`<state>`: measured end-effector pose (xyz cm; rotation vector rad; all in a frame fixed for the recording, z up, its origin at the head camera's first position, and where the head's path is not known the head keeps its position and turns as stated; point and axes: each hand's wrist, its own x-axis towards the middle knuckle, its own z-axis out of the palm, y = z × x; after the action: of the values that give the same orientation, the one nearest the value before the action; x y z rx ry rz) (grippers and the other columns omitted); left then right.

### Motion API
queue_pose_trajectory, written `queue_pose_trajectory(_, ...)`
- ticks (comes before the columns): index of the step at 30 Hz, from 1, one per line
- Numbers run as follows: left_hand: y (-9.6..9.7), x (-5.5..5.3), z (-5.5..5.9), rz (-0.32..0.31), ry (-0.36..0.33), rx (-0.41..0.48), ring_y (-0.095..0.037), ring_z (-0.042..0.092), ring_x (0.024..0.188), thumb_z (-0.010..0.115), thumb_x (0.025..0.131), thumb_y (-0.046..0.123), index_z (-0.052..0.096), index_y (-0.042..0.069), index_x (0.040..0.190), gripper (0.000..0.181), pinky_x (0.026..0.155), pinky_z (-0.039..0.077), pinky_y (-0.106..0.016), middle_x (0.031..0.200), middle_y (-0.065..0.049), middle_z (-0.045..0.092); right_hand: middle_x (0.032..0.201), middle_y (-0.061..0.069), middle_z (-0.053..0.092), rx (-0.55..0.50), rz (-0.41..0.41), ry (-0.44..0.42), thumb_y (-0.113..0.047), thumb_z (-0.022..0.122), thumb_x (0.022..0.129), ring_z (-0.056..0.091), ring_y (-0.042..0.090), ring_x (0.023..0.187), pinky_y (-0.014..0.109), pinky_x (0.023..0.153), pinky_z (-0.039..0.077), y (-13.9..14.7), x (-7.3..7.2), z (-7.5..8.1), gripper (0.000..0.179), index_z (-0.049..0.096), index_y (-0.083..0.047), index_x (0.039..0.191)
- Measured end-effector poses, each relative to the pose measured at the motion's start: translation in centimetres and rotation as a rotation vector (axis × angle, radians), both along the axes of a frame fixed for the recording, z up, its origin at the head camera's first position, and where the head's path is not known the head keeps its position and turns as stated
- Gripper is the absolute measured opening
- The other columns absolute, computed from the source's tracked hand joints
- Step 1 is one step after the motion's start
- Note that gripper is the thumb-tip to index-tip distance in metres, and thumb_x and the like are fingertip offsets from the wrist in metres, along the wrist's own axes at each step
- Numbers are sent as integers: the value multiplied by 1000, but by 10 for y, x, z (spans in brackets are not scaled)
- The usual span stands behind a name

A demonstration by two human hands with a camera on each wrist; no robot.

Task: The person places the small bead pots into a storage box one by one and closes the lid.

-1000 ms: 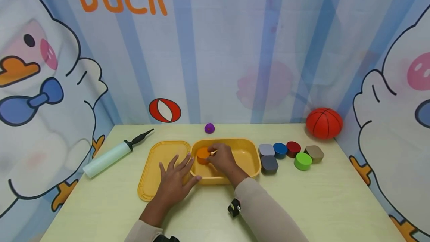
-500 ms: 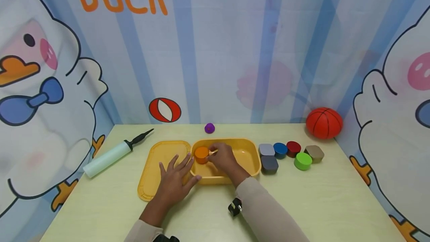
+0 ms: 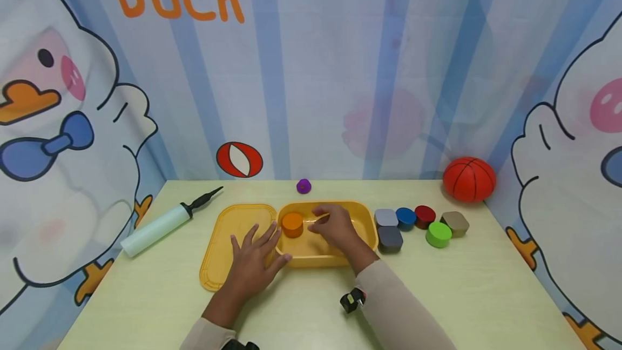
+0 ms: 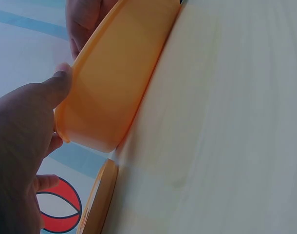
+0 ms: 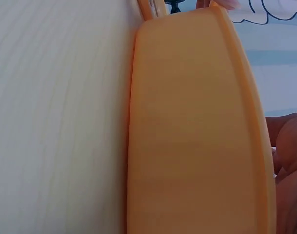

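Observation:
An orange round block (image 3: 292,224) sits at the left end of the yellow rectangular tub (image 3: 326,261). My right hand (image 3: 337,228) hovers over the middle of the tub, thumb and index finger apart, a little right of the block. With fingers spread, my left hand (image 3: 255,258) rests at the tub's left end. The thumb (image 4: 61,80) touches the rim in the left wrist view. Under that hand lies a flat yellow lid (image 3: 214,263). In the right wrist view, the tub's side wall (image 5: 192,126) hides most of the right hand (image 5: 289,151).
Right of the tub stand light grey (image 3: 386,217), dark grey (image 3: 390,239), blue (image 3: 405,219), red (image 3: 425,216), green (image 3: 439,234) and tan (image 3: 454,223) blocks. A red ball (image 3: 469,179), a purple piece (image 3: 303,186) and a hand pump (image 3: 157,229) lie farther out.
The orange block slid slightly left to the tub's left end. My right hand then let it go and moved right. My left hand stayed in place.

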<state>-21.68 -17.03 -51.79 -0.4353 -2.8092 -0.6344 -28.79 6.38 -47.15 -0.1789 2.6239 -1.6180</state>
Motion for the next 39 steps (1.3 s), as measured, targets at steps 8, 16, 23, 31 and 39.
queue_pose_trajectory(8, 1, -1, 3, 6, -30, 0, -45, 30, 166, 63, 104, 63, 53, 20, 163, 74, 121, 5, -92, 175, 2, 44, 136, 24, 73, -9, -10, 84, -4, 83, 95, 77, 37, 116, 44, 96, 67, 22, 7, 5, 42, 73, 3, 135)
queue_pose_trajectory(16, 0, 0, 1, -8, -5, 22, -46, 32, 166, 67, 104, 59, 53, 19, 163, 72, 121, 5, -93, 174, 2, 45, 137, 23, 73, -49, -18, 183, -3, 83, 95, 75, 38, 120, 51, 104, 64, 43, 17, 5, 42, 73, 1, 136)
queue_pose_trajectory(23, 0, 0, 0, -8, 15, 22, -46, 33, 165, 68, 103, 59, 54, 19, 162, 72, 120, 6, -94, 173, 2, 46, 132, 25, 73, -46, -19, 286, -2, 83, 95, 74, 42, 119, 54, 104, 63, 62, 22, 1, 40, 73, 3, 134)
queue_pose_trajectory(31, 1, -1, -1, -6, 6, 14, -45, 32, 166, 66, 104, 60, 53, 20, 163, 73, 121, 6, -93, 174, 3, 45, 136, 21, 73, -15, -98, 302, -5, 81, 98, 72, 39, 124, 57, 110, 60, 86, 29, 3, 37, 75, -1, 134)
queue_pose_trajectory(39, 1, 0, 1, 1, -9, 28, -46, 32, 166, 67, 103, 60, 54, 19, 162, 73, 121, 5, -93, 174, 2, 45, 136, 19, 73, 1, -147, 319, -9, 80, 100, 69, 38, 126, 60, 112, 58, 113, 35, -1, 31, 76, 0, 129)
